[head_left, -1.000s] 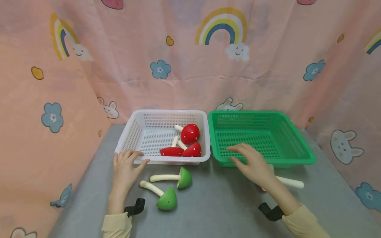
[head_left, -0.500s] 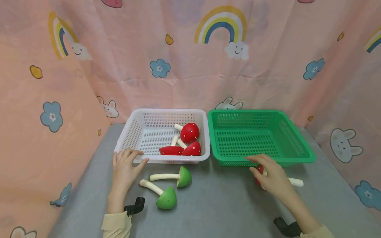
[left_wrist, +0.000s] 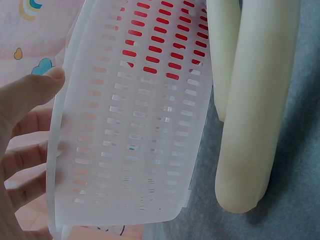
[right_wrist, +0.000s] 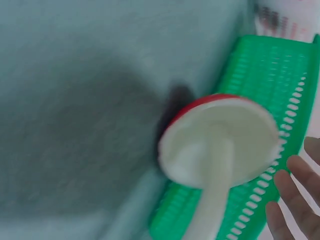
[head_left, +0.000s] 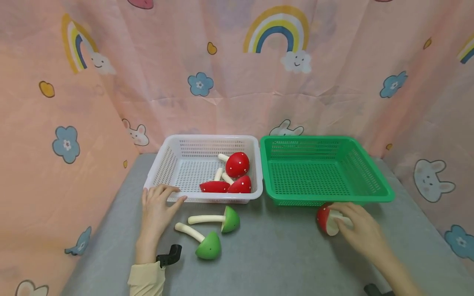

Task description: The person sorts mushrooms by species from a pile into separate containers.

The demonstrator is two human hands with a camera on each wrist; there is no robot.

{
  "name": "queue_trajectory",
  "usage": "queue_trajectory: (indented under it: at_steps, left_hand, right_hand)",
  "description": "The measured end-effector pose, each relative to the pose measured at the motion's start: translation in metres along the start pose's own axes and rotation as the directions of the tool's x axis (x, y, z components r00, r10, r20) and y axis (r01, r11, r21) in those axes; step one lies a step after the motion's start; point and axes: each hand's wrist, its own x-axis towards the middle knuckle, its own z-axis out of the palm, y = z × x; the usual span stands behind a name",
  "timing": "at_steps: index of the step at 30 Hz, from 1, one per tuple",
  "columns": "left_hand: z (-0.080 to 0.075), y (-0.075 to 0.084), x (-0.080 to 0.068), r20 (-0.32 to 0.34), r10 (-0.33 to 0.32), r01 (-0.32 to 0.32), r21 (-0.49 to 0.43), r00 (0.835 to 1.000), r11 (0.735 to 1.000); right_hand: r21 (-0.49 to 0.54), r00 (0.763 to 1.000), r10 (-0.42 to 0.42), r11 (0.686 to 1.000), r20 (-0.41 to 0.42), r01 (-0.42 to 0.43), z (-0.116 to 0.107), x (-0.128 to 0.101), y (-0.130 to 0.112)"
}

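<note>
My left hand (head_left: 159, 204) rests with relaxed fingers on the front left corner of the white basket (head_left: 167, 162), thumb against its front wall; the left wrist view shows the fingers (left_wrist: 25, 155) lying along the rim of the white basket (left_wrist: 135, 125). Three red mushrooms (head_left: 237, 164) lie inside. Two green mushrooms (head_left: 209, 246) lie on the table just right of that hand. My right hand (head_left: 357, 230) lies over the stem of a red mushroom (head_left: 325, 219) in front of the green basket (head_left: 374, 196). In the right wrist view its fingertips (right_wrist: 300, 172) stand clear of the stem of the red mushroom (right_wrist: 220, 145).
The green basket holds nothing. A grey table (head_left: 277, 255) carries everything. Pink printed curtains (head_left: 237, 82) close in the back and both sides. Cream mushroom stems (left_wrist: 255, 110) lie close against the white basket's front wall.
My right hand pulled back out of the green basket, came down onto the red mushroom in front of it, then slid right along its stem, baring the cap. The left hand stayed put.
</note>
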Motion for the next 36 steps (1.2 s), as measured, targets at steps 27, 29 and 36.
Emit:
queue_trajectory:
  at_steps: [27,29,36]
  left_hand:
    - [0.000,0.001,0.001,-0.014,0.011,-0.011,-0.001,1.000,1.000]
    - [0.001,0.001,0.001,-0.015,0.011,-0.011,-0.002,1.000,1.000]
    - [-0.001,0.001,0.001,-0.007,0.003,-0.003,-0.001,1.000,1.000]
  right_hand:
    - [-0.346,0.944,-0.309,0.903,-0.115,0.253,0.020,-0.013,0.049]
    - [-0.339,0.944,-0.309,0.905,-0.114,0.255,0.019,-0.014,0.049]
    - [-0.297,0.952,-0.289,0.922,-0.102,0.248,0.014,-0.015,0.040]
